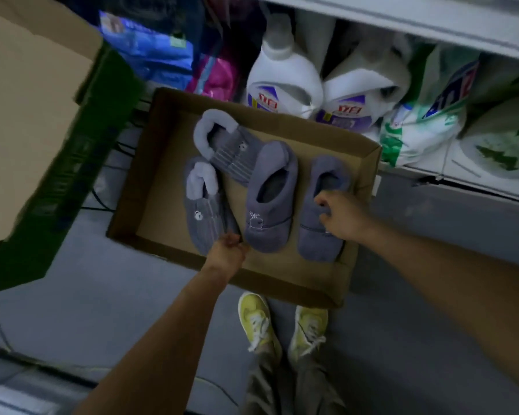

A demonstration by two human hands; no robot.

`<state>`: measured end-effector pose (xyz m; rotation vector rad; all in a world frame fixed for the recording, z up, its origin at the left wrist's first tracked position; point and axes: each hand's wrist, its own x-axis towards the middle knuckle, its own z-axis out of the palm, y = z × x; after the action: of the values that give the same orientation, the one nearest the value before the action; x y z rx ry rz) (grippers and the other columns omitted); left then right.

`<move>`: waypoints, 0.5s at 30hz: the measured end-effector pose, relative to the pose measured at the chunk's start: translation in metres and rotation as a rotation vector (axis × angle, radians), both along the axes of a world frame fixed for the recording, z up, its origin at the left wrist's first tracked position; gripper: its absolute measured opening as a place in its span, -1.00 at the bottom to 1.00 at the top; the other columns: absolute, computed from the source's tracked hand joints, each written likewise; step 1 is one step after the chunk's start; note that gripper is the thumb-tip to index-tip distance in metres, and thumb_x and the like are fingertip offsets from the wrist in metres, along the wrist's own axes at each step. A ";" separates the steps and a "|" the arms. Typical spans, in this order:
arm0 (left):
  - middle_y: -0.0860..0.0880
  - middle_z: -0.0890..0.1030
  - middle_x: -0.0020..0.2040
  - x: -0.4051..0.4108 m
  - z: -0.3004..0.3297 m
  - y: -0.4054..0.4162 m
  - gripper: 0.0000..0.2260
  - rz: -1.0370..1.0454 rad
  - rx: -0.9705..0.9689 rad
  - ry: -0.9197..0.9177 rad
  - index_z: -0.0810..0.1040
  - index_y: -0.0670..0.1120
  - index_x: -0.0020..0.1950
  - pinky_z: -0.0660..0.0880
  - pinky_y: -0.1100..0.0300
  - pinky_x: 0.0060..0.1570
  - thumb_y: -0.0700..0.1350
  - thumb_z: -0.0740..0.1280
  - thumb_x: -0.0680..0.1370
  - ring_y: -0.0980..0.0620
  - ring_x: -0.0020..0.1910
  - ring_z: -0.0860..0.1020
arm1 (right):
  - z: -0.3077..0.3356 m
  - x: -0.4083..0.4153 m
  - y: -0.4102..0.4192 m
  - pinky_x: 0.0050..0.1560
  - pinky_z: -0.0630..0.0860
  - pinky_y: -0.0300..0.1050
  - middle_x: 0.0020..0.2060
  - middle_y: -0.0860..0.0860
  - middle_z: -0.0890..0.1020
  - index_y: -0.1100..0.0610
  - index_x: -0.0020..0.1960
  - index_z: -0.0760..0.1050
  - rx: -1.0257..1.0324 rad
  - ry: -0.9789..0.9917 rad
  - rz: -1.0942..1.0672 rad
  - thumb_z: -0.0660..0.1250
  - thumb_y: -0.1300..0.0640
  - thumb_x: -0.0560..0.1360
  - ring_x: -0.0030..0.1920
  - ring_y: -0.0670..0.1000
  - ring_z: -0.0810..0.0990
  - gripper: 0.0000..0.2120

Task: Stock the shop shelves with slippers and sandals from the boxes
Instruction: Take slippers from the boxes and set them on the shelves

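Note:
A shallow open cardboard box (162, 163) lies on the floor with several grey-blue plush slippers in it. My left hand (226, 254) grips the toe end of a striped slipper (203, 217) at the box's left. A second striped slipper (225, 145) with a pale fleece collar lies behind it. A plain slipper with a stitched rabbit (270, 202) sits in the middle. My right hand (342, 217) pinches the opening edge of the rightmost plain slipper (321, 235).
A low white shelf (462, 28) behind the box holds white detergent bottles (282, 76) and green-and-white bags (423, 127). A large cardboard carton with a green side (42, 115) stands at the left. My yellow shoes (282, 324) stand just in front of the box.

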<state>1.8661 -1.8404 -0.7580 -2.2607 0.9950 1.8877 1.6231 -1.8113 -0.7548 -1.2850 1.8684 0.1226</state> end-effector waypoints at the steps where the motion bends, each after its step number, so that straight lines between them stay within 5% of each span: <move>1: -0.12 0.48 -0.21 -0.003 -0.015 0.003 -0.83 0.060 0.039 0.014 0.39 -0.05 -0.12 0.42 0.14 -0.24 -0.31 0.25 0.57 -0.01 -0.32 0.42 | -0.013 0.001 -0.002 0.03 0.52 0.05 0.18 0.12 0.50 0.15 0.29 0.35 -0.003 0.006 0.010 0.19 0.20 0.57 0.06 0.13 0.51 -0.71; 4: -0.06 0.42 -0.24 -0.009 -0.055 0.011 -0.77 0.151 0.100 0.049 0.35 -0.02 -0.12 0.37 0.17 -0.32 -0.34 0.22 0.57 -0.01 -0.35 0.36 | -0.044 0.003 -0.007 -0.04 0.42 0.02 0.22 0.17 0.46 0.14 0.41 0.21 0.015 0.088 0.102 0.20 0.15 0.57 0.15 0.20 0.45 -0.57; 9: -0.20 0.55 0.11 -0.018 -0.104 0.018 -0.57 0.376 0.096 0.091 0.35 -0.03 0.38 0.43 0.14 -0.27 -0.30 0.27 0.54 -0.08 -0.19 0.51 | -0.076 0.003 -0.008 -0.14 0.31 -0.02 0.12 0.25 0.51 0.08 0.50 0.00 0.089 0.159 0.114 0.24 0.12 0.55 0.06 0.27 0.50 -0.38; 12: -0.12 0.57 -0.06 -0.027 -0.111 0.023 -0.66 0.411 0.109 0.126 0.42 -0.09 0.31 0.45 0.17 -0.23 -0.29 0.26 0.54 0.01 -0.22 0.47 | -0.089 0.004 -0.004 -0.06 0.35 0.03 0.17 0.25 0.50 0.01 0.54 -0.13 0.068 0.144 0.104 0.26 0.13 0.54 0.12 0.26 0.50 -0.26; 15: -0.05 0.56 -0.08 -0.030 -0.114 0.027 -0.71 0.520 0.134 0.205 0.45 -0.06 0.21 0.49 0.14 -0.11 -0.32 0.26 0.53 -0.03 -0.07 0.51 | -0.089 0.001 -0.004 -0.16 0.34 -0.04 0.08 0.23 0.56 -0.09 0.54 -0.22 0.017 0.104 0.097 0.27 0.20 0.53 -0.05 0.23 0.54 -0.18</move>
<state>1.8361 -1.8138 -0.8720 -2.4504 0.2796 2.3272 1.6242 -1.8152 -0.8437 -1.3809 1.8879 0.2605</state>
